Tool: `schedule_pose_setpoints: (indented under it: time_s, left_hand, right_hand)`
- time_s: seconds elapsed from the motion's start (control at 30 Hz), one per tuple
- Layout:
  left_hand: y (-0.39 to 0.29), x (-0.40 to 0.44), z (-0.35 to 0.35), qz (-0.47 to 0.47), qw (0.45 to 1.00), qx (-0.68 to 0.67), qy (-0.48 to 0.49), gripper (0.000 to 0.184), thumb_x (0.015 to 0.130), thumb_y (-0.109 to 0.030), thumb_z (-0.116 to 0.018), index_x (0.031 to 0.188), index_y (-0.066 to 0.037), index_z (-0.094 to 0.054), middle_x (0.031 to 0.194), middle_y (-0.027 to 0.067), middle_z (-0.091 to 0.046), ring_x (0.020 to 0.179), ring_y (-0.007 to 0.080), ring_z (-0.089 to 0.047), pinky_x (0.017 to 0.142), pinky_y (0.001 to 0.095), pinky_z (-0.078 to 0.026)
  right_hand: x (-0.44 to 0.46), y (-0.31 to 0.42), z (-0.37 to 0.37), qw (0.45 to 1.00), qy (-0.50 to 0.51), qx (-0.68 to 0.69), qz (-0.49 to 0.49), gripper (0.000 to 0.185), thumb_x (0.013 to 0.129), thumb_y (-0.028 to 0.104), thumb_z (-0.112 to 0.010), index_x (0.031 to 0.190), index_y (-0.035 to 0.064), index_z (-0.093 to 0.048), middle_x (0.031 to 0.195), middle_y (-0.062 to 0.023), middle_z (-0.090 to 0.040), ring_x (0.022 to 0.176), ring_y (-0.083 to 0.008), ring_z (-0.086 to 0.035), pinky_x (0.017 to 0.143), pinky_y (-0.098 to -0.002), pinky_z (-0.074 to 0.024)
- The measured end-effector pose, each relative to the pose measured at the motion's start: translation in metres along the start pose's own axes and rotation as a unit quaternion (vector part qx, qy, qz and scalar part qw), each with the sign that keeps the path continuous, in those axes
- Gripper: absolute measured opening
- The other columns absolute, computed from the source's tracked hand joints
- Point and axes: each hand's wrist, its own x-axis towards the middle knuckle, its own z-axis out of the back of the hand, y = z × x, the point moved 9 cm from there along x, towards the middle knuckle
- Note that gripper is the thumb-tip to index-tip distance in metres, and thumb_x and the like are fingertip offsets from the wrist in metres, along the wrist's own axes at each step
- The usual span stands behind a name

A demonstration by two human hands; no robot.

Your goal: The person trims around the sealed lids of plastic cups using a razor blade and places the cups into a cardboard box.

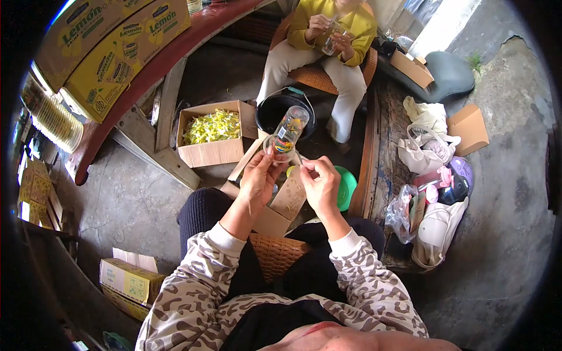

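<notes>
My left hand point(257, 175) is closed around the lower end of a clear plastic cup point(293, 121) with a colourful printed label. The cup tilts away from me, above an open cardboard box point(287, 199) between my knees. Close by on the right, my right hand point(319, 182) is pinched shut beside the cup's rim. A thin, dark sliver shows at its fingertips, too small to name. Behind the cup stands a black bucket point(266, 114) with a wire handle, partly hidden by it. A green round plastic item point(346, 188) lies just past my right hand.
Ahead, a seated person point(333, 35) holds another clear cup. A carton of yellow-green strips point(212, 128) stands left of the bucket. Lemon drink cartons point(126, 58) and stacked cups point(55, 120) sit at the left. Bags point(430, 149) lie on the wooden ledge at right.
</notes>
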Motion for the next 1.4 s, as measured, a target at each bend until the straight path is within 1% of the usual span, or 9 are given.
schedule_pose_setpoints:
  time_s: [0.03,0.43,0.67,0.83,1.03,1.07,1.17,1.27,1.4]
  left_hand:
    - [0.0,0.001,0.001,-0.007,1.0,-0.011,0.0,0.022,0.101,-0.024,-0.058,0.101,-0.002,-0.063,0.094,0.0078,-0.069,0.09,0.0163,-0.067,0.087,0.0315,-0.057]
    - [0.005,0.0,0.001,-0.026,0.999,-0.026,-0.01,0.015,0.097,-0.016,-0.064,0.1,-0.003,-0.06,0.101,0.0105,-0.068,0.097,0.0176,-0.067,0.093,0.0319,-0.056]
    - [0.009,-0.003,0.001,-0.014,0.999,-0.03,-0.026,0.018,0.096,-0.015,-0.065,0.105,-0.001,-0.058,0.102,0.012,-0.067,0.097,0.0185,-0.067,0.092,0.0314,-0.057]
    - [0.01,-0.003,-0.001,-0.017,1.0,-0.021,-0.012,0.018,0.097,-0.014,-0.063,0.106,0.0,-0.057,0.102,0.012,-0.067,0.097,0.019,-0.067,0.092,0.0314,-0.057]
    - [0.014,-0.007,-0.002,0.005,1.0,0.005,-0.014,0.017,0.099,-0.017,-0.061,0.103,0.0,-0.058,0.102,0.0112,-0.067,0.096,0.0193,-0.067,0.092,0.0321,-0.057]
    - [0.016,-0.008,-0.001,0.005,1.0,0.005,-0.013,0.017,0.099,-0.017,-0.061,0.103,0.0,-0.058,0.102,0.0112,-0.067,0.096,0.0193,-0.067,0.092,0.0321,-0.057]
    - [0.02,-0.011,-0.007,0.011,1.0,-0.003,0.02,0.017,0.1,-0.018,-0.059,0.096,-0.002,-0.059,0.098,0.0088,-0.066,0.094,0.0176,-0.066,0.093,0.0326,-0.056]
    - [0.013,-0.009,-0.008,0.007,1.0,-0.002,0.009,0.017,0.1,-0.019,-0.059,0.096,-0.002,-0.059,0.096,0.0082,-0.066,0.093,0.0172,-0.066,0.093,0.0333,-0.056]
    - [0.008,-0.004,-0.004,0.004,1.0,0.004,0.001,0.017,0.101,-0.019,-0.058,0.097,-0.002,-0.06,0.095,0.0085,-0.066,0.092,0.0174,-0.066,0.092,0.0335,-0.057]
  right_hand:
    - [-0.001,0.0,-0.001,1.0,0.003,-0.002,-0.003,0.013,0.078,-0.005,-0.074,0.087,0.0004,-0.066,0.078,-0.0091,-0.062,0.064,-0.02,-0.067,0.057,-0.0297,-0.0532]
    - [-0.007,0.004,-0.008,1.0,0.001,-0.004,-0.023,0.013,0.079,-0.004,-0.074,0.088,0.0001,-0.065,0.081,-0.0106,-0.065,0.065,-0.0211,-0.069,0.058,-0.0299,-0.055]
    - [-0.007,0.008,-0.006,1.0,-0.026,-0.009,0.004,0.016,0.076,-0.01,-0.073,0.086,-0.001,-0.065,0.075,-0.0098,-0.061,0.059,-0.0173,-0.064,0.052,-0.0273,-0.0508]
    - [-0.007,0.022,-0.008,0.986,-0.028,-0.142,0.081,0.019,0.071,-0.008,-0.074,0.085,0.0018,-0.066,0.075,-0.0109,-0.058,0.063,-0.0272,-0.062,0.055,-0.0355,-0.0505]
    - [-0.003,0.022,-0.009,0.978,-0.034,-0.183,0.097,0.015,0.073,-0.004,-0.075,0.085,0.0022,-0.067,0.075,-0.0107,-0.058,0.062,-0.0273,-0.062,0.055,-0.036,-0.049]
    - [-0.002,0.016,-0.009,0.978,-0.034,-0.184,0.097,0.015,0.073,-0.004,-0.075,0.085,0.0022,-0.067,0.075,-0.0107,-0.058,0.062,-0.0273,-0.062,0.055,-0.036,-0.049]
    - [0.004,-0.018,0.0,0.996,-0.037,-0.073,-0.037,0.008,0.077,-0.001,-0.073,0.082,0.0006,-0.067,0.073,-0.011,-0.059,0.061,-0.0265,-0.064,0.056,-0.0366,-0.0501]
    - [0.003,-0.026,0.004,0.997,-0.048,-0.028,-0.055,0.008,0.078,-0.003,-0.072,0.082,0.0006,-0.066,0.075,-0.011,-0.06,0.062,-0.0239,-0.065,0.056,-0.0341,-0.0504]
    - [0.004,-0.003,0.006,0.999,-0.035,-0.033,0.006,0.013,0.077,-0.005,-0.072,0.085,0.0015,-0.065,0.076,-0.0109,-0.061,0.061,-0.024,-0.064,0.055,-0.0337,-0.0501]
